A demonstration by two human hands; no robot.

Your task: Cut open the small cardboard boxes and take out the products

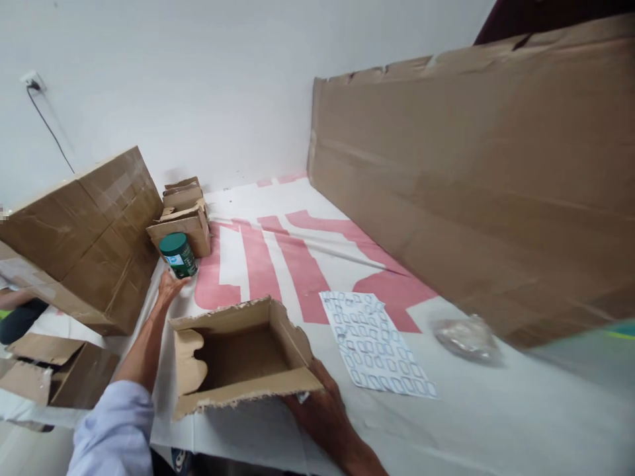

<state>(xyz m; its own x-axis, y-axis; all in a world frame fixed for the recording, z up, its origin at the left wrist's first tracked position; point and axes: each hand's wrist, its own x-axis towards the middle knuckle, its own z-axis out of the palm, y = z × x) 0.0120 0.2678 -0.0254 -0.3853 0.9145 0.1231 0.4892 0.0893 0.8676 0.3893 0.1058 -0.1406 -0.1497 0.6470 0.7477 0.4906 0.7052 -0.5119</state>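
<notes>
A small open cardboard box (238, 360) with torn flaps lies in front of me on a white sheet with red shapes. My right hand (320, 406) grips its near right corner, fingers partly hidden under the flap. My left hand (169, 286) reaches forward to a green can with a dark green lid (178, 254); the fingers touch its base but are not wrapped round it. The can stands tilted beside a stack of small cardboard boxes (182, 218).
A large taped carton (84, 238) stands at the left, with flattened cardboard (54, 373) below it. A tall cardboard sheet (471, 185) leans along the right. A printed sticker sheet (374, 344) and a crumpled clear plastic bag (466, 337) lie on the table.
</notes>
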